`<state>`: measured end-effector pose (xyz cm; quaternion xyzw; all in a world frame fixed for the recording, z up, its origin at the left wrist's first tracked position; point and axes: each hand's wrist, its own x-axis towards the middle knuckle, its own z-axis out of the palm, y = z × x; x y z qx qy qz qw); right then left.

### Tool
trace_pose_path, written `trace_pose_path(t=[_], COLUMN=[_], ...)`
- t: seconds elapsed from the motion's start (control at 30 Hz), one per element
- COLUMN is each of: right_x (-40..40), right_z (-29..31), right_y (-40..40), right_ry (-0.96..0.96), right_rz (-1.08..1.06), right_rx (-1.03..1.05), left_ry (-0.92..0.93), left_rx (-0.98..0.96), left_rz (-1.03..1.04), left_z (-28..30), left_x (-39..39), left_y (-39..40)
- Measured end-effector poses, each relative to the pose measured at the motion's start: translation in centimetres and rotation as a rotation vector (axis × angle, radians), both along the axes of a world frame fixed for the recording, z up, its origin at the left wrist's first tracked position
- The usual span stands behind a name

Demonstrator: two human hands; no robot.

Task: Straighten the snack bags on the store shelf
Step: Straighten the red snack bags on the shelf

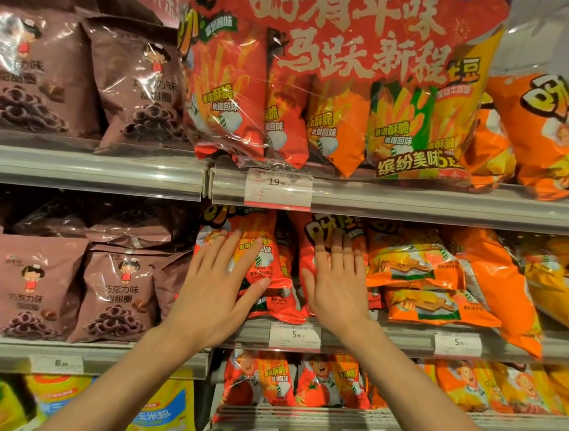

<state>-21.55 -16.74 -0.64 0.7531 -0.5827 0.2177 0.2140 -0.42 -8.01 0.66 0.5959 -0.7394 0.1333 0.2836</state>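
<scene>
Pressing flat on the red snack bags (261, 268) on the middle shelf (385, 341), right of centre, both hands lie open with fingers spread, gripping nothing. The left hand (216, 285) covers the left red bag; the right hand (335, 288) rests on the neighbouring red bag (306, 262). Orange bags (422, 272) lean untidily just to the right, one tilted over the shelf lip. Brown bags (117, 297) stand to the left. Risk noted: pushing too hard could crush contents or tip the front bags off the near edge above the price tag (295, 335)
</scene>
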Motion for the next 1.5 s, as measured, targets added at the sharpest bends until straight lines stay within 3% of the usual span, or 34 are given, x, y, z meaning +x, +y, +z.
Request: trace_pose_path(t=[0.27,0.37,0.6,0.77,1.0,1.2,1.33,1.5], right_x=[-1.1,-0.9,-2.0,-0.3,6.3,6.4,5.6,4.1], right_z=[0.1,1.2,3.1,5.7,7.3,7.1,6.9,6.0], right_y=[0.4,0.6,2.6,3.9,4.0,3.9,4.0,6.3], right_ry=[0.0,-0.12,-0.134,-0.409,-0.751,-0.823,-0.967,-0.968], right_rz=[0.091,0.139,0.346,0.41,0.362,0.318,0.367,0.422], right_rx=[0.048,0.126,0.144,0.288,0.645,0.729,0.706,0.632], left_ry=[-0.008,0.019,0.323,0.544,0.528,0.719,0.849,0.976], left_rx=[0.004,0.006,-0.057,0.014,0.108,0.079,0.126,0.223], left_rz=[0.02,0.0,-0.091,0.044,0.076,-0.013,-0.051,-0.08], left_z=[0.2,0.4,0.7,1.2,2.0,2.3,2.7,3.4], left_x=[-0.3,-0.1,2.0,3.6,3.2,3.9,4.0,3.0], left_y=[0.1,0.1,0.9,1.1,1.3,2.1,2.2,2.6])
